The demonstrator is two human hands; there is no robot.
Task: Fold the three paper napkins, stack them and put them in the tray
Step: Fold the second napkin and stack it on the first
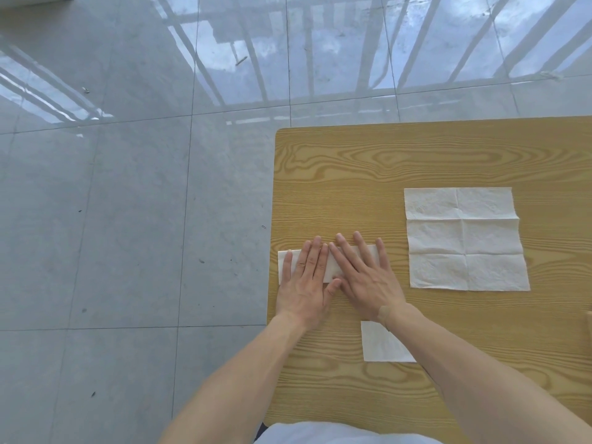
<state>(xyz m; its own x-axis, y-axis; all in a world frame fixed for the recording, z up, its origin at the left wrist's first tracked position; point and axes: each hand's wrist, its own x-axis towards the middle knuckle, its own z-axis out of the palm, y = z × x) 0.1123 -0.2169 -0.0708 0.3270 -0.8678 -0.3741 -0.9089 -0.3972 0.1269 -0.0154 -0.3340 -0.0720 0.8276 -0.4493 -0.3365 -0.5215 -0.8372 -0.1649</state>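
The folded strip point(330, 264) lay along the left edge of the table point(416, 155), a long narrow band of white paper. Both hands were flat on top of it, palms down, fingers spread out straight, pressing rather than gripping anything. The left hand point(304, 283) covered the strip's left half, with only the strip's left end poking out past the little finger. The right hand point(365, 277) sat just beside it, angled a bit to the left, so the index fingers and thumbs were touching or nearly so.

A small folded square point(384, 344) was nearer the body, partly tucked under the right forearm. The open napkin point(464, 238) lay flat well off to the right, its crease grid showing.

No print, logo or writing showed on any of the paper or the table.

Grey floor tiles point(128, 219) sat to the left.
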